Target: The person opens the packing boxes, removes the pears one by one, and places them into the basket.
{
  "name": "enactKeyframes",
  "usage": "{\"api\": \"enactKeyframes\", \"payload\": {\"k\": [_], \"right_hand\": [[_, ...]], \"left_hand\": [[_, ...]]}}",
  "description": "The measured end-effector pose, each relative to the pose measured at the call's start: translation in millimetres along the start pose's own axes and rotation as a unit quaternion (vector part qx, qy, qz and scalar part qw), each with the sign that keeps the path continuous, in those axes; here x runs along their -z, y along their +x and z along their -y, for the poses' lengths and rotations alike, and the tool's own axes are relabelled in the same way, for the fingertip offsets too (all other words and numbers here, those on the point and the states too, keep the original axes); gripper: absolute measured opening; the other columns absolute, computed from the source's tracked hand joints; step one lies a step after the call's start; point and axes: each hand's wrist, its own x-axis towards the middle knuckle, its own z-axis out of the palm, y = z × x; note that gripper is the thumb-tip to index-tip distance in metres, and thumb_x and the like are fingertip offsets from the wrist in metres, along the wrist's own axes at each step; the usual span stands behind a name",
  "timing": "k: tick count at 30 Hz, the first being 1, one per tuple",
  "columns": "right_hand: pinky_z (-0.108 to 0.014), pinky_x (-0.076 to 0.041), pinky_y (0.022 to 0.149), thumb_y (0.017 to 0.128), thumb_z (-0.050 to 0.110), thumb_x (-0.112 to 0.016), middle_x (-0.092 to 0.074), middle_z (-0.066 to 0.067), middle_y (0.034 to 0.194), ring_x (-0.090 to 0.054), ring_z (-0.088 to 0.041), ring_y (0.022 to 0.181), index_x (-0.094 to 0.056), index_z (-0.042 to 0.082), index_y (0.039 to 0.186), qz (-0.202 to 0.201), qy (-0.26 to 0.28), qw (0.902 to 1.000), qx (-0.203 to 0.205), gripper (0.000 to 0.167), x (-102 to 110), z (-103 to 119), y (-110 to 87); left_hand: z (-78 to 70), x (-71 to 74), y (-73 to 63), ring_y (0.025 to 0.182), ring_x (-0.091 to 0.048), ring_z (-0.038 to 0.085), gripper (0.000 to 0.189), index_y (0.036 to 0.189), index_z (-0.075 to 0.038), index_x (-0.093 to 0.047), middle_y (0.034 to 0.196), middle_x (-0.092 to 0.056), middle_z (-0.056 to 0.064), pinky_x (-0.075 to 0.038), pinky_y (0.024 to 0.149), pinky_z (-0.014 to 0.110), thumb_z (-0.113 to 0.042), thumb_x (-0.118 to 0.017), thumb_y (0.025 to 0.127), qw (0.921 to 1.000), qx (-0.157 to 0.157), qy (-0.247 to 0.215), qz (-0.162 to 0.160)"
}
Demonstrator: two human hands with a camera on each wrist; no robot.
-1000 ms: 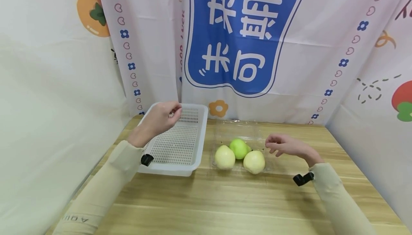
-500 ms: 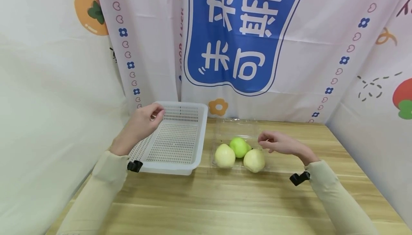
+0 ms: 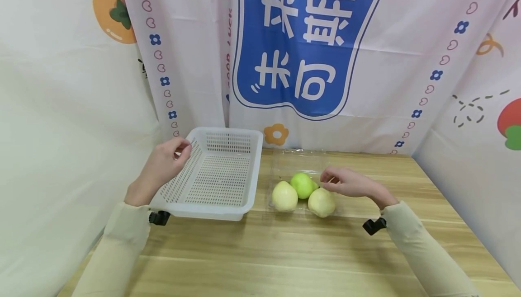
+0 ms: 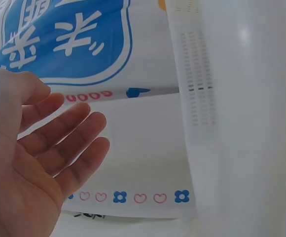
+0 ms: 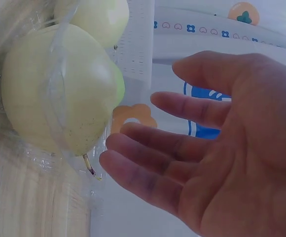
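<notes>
Over the left rim of a white perforated basket (image 3: 221,175) hovers my left hand (image 3: 163,163), holding nothing. In the left wrist view its fingers (image 4: 71,128) are loosely bent, with the basket wall to their right. My right hand (image 3: 352,181) is just above and right of a clear plastic box (image 3: 301,159) whose lid stands raised at the back. Inside lie two pale yellow pears (image 3: 284,196) in front and a bright green pear (image 3: 302,186) behind. The right wrist view shows relaxed, apart fingers (image 5: 148,182) beside a pale pear (image 5: 59,94), not gripping it.
The wooden table (image 3: 260,256) extends in front of the basket and box. A printed cloth (image 3: 309,44) hangs close behind them, with white cloth walls at left and right. A black wrist camera (image 3: 159,218) sits on each sleeve.
My left hand has drawn back left and toward me, from over the basket to its left rim. My right hand has shifted left, closer to the pears.
</notes>
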Motion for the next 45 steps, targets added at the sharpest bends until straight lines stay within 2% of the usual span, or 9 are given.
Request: {"api": "enactKeyframes", "payload": {"k": [6,16,27,36,45], "right_hand": [[-0.044,-0.057,0.089,0.1,0.022,-0.055,-0.067,-0.016,0.117,-0.065,-0.029,0.109,-0.059,0.003,0.118,0.001,-0.002,1.0,0.005,0.026,0,3,-1.3],[-0.042,-0.057,0.087,0.099,0.025,-0.056,-0.067,-0.011,0.115,-0.066,-0.026,0.104,-0.06,0.003,0.119,-0.009,-0.05,0.9987,0.003,0.03,-6,8,0.9],[-0.046,-0.055,0.09,0.098,0.021,-0.056,-0.065,-0.016,0.12,-0.064,-0.028,0.108,-0.06,0.001,0.12,-0.013,-0.087,0.9961,-0.006,0.03,-15,9,4.8],[-0.047,-0.054,0.092,0.097,0.019,-0.057,-0.064,-0.021,0.121,-0.062,-0.033,0.109,-0.059,0.0,0.119,-0.012,-0.1,0.9949,-0.002,0.029,-19,8,6.2],[-0.046,-0.055,0.09,0.097,0.018,-0.057,-0.064,-0.02,0.121,-0.063,-0.032,0.109,-0.059,-0.001,0.121,-0.008,-0.108,0.9941,-0.004,0.031,-21,9,8.6]], "left_hand": [[10.0,1.5,-6.3,0.083,-0.067,0.029,0.019,0.104,0.0,-0.066,0.096,-0.071,0.016,-0.059,0.076,0.048,-0.014,-0.054,0.098,0.9989,0.046,0.006,0.012],[23.5,3.3,-13.6,0.092,-0.068,0.035,0.023,0.107,0.001,-0.064,0.102,-0.07,0.02,-0.058,0.079,0.052,-0.016,-0.051,0.099,0.9964,0.073,0.002,0.042],[43.6,2.7,-23.0,0.107,-0.062,0.04,0.031,0.118,0.003,-0.059,0.118,-0.063,0.024,-0.051,0.092,0.057,-0.021,-0.047,0.101,0.9838,0.15,0.002,0.098],[62.2,-3.4,-28.9,0.108,-0.063,0.04,0.033,0.121,-0.002,-0.059,0.122,-0.062,0.022,-0.048,0.094,0.058,-0.025,-0.045,0.101,0.9801,0.163,0.004,0.113],[69.4,-6.4,-25.6,0.11,-0.059,0.038,0.036,0.123,-0.001,-0.057,0.122,-0.061,0.021,-0.049,0.093,0.057,-0.027,-0.044,0.102,0.9768,0.173,0.001,0.126]]}}
